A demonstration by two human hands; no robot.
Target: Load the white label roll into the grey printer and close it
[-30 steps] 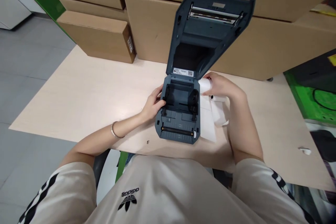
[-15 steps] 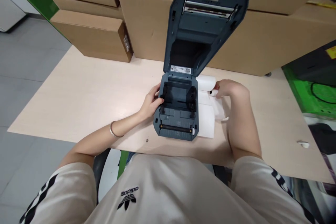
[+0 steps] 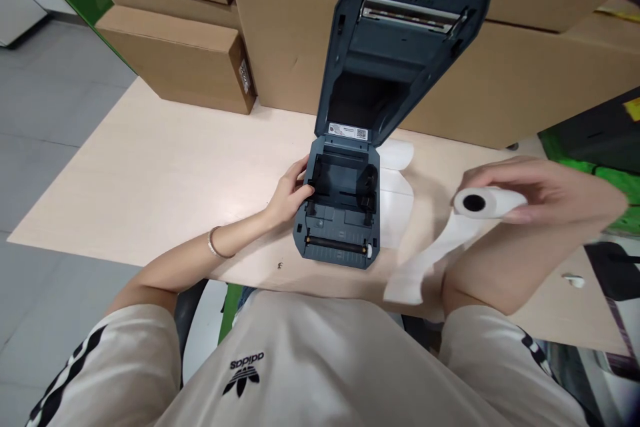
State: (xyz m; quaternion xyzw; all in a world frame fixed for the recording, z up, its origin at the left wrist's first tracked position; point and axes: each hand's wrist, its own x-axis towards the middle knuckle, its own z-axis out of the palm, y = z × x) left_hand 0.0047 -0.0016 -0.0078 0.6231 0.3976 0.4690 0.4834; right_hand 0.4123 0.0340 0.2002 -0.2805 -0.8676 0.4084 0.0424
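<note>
A dark grey-blue label printer (image 3: 341,217) stands on the table with its lid (image 3: 385,57) swung up and its media bay bare. My left hand (image 3: 290,197) grips the printer's left side, thumb over the rim and fingers mostly hidden behind the wall. Out to the right, my right hand (image 3: 540,190) holds a small white paper roll (image 3: 493,203) above the table, its dark core hole facing left. A loose strip (image 3: 415,277) of paper hangs from the roll down towards the table's front edge. More white paper (image 3: 397,203) lies beside the printer, partly hidden by it.
Cardboard boxes (image 3: 285,47) stack along the table's back, with a flatter box (image 3: 170,60) at the left. A small white object (image 3: 573,280) lies on the table (image 3: 200,147) at the right. Dark equipment (image 3: 590,127) stands on a green surface beyond.
My right hand has lifted the small paper roll from beside the printer and carried it right and up, its strip trailing. My left hand stays on the printer.
</note>
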